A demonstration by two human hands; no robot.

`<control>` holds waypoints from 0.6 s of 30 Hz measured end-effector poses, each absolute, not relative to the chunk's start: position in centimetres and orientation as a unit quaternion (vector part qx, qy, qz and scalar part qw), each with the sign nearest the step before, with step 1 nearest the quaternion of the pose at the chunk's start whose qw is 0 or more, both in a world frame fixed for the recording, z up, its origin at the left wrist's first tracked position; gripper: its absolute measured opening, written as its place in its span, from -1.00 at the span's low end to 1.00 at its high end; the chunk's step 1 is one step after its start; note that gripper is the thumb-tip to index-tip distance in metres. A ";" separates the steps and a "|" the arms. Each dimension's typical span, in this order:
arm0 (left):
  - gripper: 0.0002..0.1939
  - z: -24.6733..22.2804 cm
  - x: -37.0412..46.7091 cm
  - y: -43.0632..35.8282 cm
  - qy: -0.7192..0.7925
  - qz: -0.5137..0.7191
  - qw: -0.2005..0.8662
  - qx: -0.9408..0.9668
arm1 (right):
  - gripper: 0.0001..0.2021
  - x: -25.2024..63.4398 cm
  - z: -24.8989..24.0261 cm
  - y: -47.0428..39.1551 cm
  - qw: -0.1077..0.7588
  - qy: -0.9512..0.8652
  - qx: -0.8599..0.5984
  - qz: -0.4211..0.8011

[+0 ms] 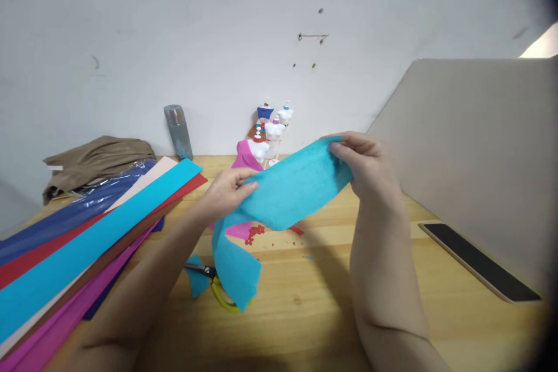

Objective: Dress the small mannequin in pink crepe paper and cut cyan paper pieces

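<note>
A strip of turquoise crepe paper (292,186) is stretched between my two hands above the table, its right end higher than its left. My left hand (229,192) pinches it near the left, and a loose tail hangs down from there. At the upper right end my right hand (364,160) grips it between thumb and fingers. Below the tail lie scissors (222,296) with yellow handles, partly covered by it. A small turquoise scrap (198,286) rests under the blades. Behind my hands stand several small white mannequin busts (274,129), some dressed in coloured paper.
Folded coloured paper sheets (100,236) are stacked at left, beside brown cloth (102,154). A grey thermos (178,132) stands by the wall. Red cut-out bits (254,235) and pink paper (239,231) lie mid-table. A dark flat panel (479,258) lies at right, below a pale partition (475,145).
</note>
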State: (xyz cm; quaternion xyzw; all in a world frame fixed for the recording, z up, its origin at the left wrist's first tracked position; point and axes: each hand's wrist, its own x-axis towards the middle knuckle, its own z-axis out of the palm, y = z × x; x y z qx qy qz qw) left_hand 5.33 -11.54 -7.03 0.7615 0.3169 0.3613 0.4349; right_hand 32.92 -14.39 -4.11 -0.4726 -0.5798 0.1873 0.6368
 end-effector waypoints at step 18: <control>-0.75 -5.1 4.3 -12.8 0.333 0.406 0.441 0.728 | -0.77 35.0 -5.4 -11.3 0.600 -0.520 -0.453 0.405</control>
